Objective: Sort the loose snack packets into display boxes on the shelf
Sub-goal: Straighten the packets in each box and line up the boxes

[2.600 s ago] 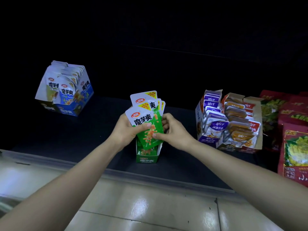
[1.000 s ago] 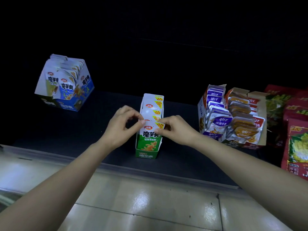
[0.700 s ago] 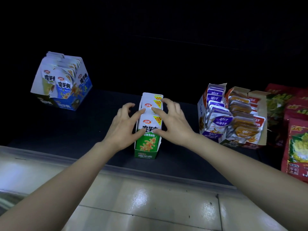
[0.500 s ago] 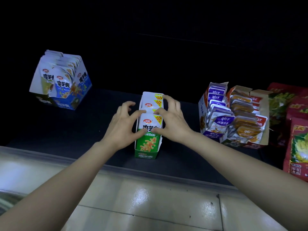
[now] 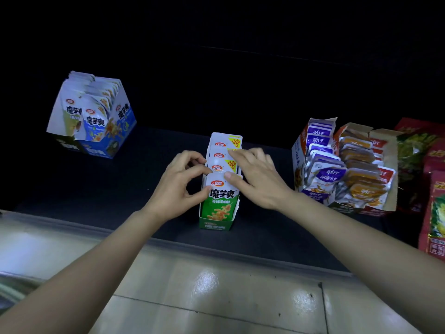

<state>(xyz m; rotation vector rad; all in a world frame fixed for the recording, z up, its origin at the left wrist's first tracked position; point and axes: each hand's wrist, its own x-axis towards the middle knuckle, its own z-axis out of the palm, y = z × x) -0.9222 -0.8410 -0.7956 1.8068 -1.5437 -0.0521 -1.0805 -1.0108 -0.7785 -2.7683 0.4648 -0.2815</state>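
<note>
**Two hands on one row of packets, running straight away from the fingertips**

Both hands meet over the same stack. The left hand [image 5: 177, 189] has thumb and forefinger curled toward each other. Its fingers [image 5: 196, 166] nip the left edges of the front green-and-white foil snack packets [image 5: 220, 196]. The right hand [image 5: 258, 182] lies flatter. Its fingers [image 5: 237, 155] are spread and nearly straight, with the thumb tip on top of the front packet and the forefinger tip on a packet further back. As far as I can tell, they press rather than grip.

The packets stand upright between and beneath the fingertips, overlapping like tiles. The row's long axis runs from the thumbs away past the forefingers. Neither hand is nearer, as each flanks one side. I judge the next move to be a squeeze and press to seat the row, keeping that axis in line with the box.

Just below the fingers, a narrow green cardboard display box [image 5: 215, 224] holds the whole row. It stands on the dark shelf [image 5: 144, 177].

Well out to the left of the left fingers, a blue-and-white cardboard display box [image 5: 124, 121] holds white-and-blue packets [image 5: 94, 119]. Near the right hand, a white-sided open box [image 5: 298, 153] holds purple-and-white packets [image 5: 327, 175]. Just beside it, a brown cardboard box [image 5: 391, 194] holds orange-brown packets [image 5: 361, 174]. Red bags [image 5: 433, 213] lie beyond.
</note>
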